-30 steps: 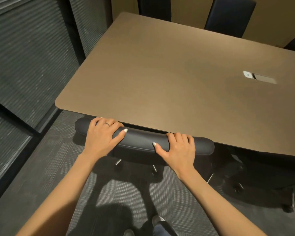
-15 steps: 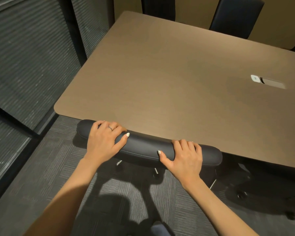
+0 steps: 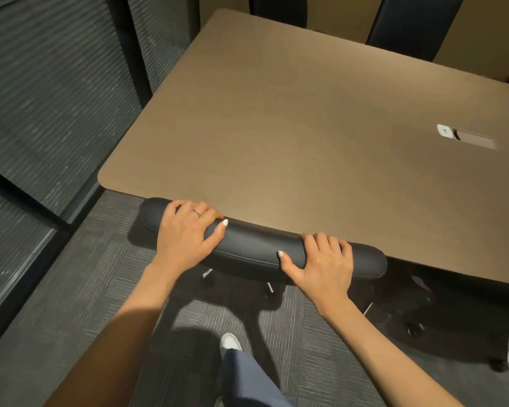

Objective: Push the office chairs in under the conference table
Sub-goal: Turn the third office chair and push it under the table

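A black office chair shows only the padded top of its backrest (image 3: 253, 245), which lies against the near edge of the brown conference table (image 3: 306, 118). Its seat is hidden beneath the tabletop, and chrome base spokes (image 3: 269, 287) show below. My left hand (image 3: 188, 233) grips the left part of the backrest top, fingers curled over it. My right hand (image 3: 323, 264) grips the right part the same way.
Two dark chair backs (image 3: 415, 22) stand at the table's far side. Another chair's base with castors (image 3: 500, 362) sits under the table at right. A cable hatch (image 3: 465, 136) is set in the tabletop. A ribbed glass wall (image 3: 41, 98) runs along the left. My leg and white shoe (image 3: 231, 342) stand on carpet.
The view and my hands have shifted slightly, with the backrest staying against the table edge. My foot has stepped forward into view.
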Action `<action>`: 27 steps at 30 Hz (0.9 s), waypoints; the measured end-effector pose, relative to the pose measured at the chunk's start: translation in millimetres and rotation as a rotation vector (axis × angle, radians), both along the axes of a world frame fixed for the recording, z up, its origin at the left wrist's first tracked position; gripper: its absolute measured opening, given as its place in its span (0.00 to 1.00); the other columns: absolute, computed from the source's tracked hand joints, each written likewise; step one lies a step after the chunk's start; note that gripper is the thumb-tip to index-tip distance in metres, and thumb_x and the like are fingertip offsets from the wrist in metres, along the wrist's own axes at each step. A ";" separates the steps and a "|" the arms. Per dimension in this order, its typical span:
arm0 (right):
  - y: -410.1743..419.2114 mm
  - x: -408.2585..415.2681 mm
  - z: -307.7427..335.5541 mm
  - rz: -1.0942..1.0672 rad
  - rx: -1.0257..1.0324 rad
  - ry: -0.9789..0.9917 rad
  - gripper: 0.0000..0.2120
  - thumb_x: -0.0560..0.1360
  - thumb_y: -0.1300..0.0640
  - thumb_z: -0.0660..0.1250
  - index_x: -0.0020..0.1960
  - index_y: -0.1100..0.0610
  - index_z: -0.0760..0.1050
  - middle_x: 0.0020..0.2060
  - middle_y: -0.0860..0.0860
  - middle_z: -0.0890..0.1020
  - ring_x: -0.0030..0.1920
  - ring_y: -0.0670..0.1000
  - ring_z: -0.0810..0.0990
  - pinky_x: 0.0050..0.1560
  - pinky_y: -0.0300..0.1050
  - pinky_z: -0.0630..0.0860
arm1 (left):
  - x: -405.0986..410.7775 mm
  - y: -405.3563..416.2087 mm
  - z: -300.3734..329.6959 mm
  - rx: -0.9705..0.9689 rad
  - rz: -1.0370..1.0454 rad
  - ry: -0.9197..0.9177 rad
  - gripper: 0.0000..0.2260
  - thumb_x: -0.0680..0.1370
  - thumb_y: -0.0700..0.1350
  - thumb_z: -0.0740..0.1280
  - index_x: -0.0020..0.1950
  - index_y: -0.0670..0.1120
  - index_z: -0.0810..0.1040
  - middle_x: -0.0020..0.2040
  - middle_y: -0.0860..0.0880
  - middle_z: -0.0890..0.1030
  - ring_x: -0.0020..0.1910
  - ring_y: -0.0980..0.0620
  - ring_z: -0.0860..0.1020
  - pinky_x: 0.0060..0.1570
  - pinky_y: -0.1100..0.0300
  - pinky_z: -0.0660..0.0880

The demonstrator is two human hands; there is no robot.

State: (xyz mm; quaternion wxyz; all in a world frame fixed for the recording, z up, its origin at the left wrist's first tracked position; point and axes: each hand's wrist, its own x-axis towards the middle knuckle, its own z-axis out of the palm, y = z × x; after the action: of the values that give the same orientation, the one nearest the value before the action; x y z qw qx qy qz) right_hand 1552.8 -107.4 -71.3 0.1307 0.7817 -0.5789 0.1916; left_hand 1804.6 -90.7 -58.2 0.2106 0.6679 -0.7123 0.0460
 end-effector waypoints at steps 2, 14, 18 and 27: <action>-0.2 -0.1 -0.7 -0.001 -0.002 0.002 0.31 0.75 0.33 0.50 0.43 0.58 0.78 0.34 0.54 0.78 0.36 0.57 0.75 0.47 0.52 0.69 | 0.2 -0.3 0.6 0.005 -0.001 -0.001 0.17 0.77 0.54 0.54 0.44 0.48 0.79 0.40 0.51 0.80 0.39 0.47 0.74 0.48 0.51 0.66; 0.6 1.0 -1.5 0.003 -0.031 -0.019 0.29 0.76 0.36 0.50 0.42 0.58 0.78 0.35 0.54 0.79 0.36 0.56 0.75 0.47 0.51 0.69 | 1.3 -2.0 -1.7 -0.001 -0.013 -0.015 0.17 0.77 0.52 0.53 0.44 0.47 0.79 0.38 0.49 0.79 0.37 0.46 0.74 0.47 0.51 0.65; 0.7 1.4 -3.2 -0.006 -0.053 -0.019 0.27 0.76 0.37 0.51 0.43 0.57 0.78 0.35 0.54 0.79 0.36 0.57 0.75 0.48 0.52 0.68 | 2.7 -2.0 -3.6 -0.012 -0.021 -0.007 0.16 0.77 0.50 0.54 0.44 0.46 0.79 0.38 0.48 0.80 0.36 0.44 0.74 0.47 0.51 0.65; 3.8 4.8 -4.3 -0.029 -0.083 -0.030 0.24 0.76 0.41 0.53 0.44 0.58 0.79 0.35 0.54 0.79 0.37 0.57 0.75 0.51 0.52 0.69 | 5.2 -0.2 -2.1 0.039 -0.042 0.001 0.16 0.77 0.49 0.54 0.46 0.46 0.80 0.41 0.47 0.81 0.40 0.44 0.76 0.49 0.49 0.66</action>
State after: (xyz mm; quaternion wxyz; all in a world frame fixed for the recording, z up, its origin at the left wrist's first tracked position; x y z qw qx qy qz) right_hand 1557.5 -103.6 -75.6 0.1572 0.7643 -0.5834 0.2252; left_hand 1809.8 -90.8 -60.3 0.1987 0.6569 -0.7269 0.0275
